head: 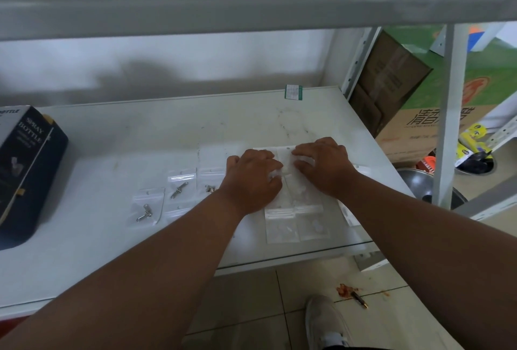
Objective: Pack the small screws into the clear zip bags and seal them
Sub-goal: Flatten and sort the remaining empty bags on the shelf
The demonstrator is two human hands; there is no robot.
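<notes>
Both hands meet on a clear zip bag (286,161) lying on the white shelf (156,131). My left hand (253,179) pinches its left side with curled fingers. My right hand (323,166) pinches its right side. Left of the hands lie three clear bags with small metal pieces inside: one (147,207), another (180,184) and a third (209,180) partly behind my left wrist. More clear bags (296,224) lie in a flat patch below the hands; what they hold is too faint to tell.
A dark spray bottle box (26,165) stands at the shelf's left end. A white shelf post (449,115) rises at the right, with cardboard boxes (414,92) and metal bowls (419,182) behind it. A pen (361,300) and my shoe (326,321) are on the tiled floor.
</notes>
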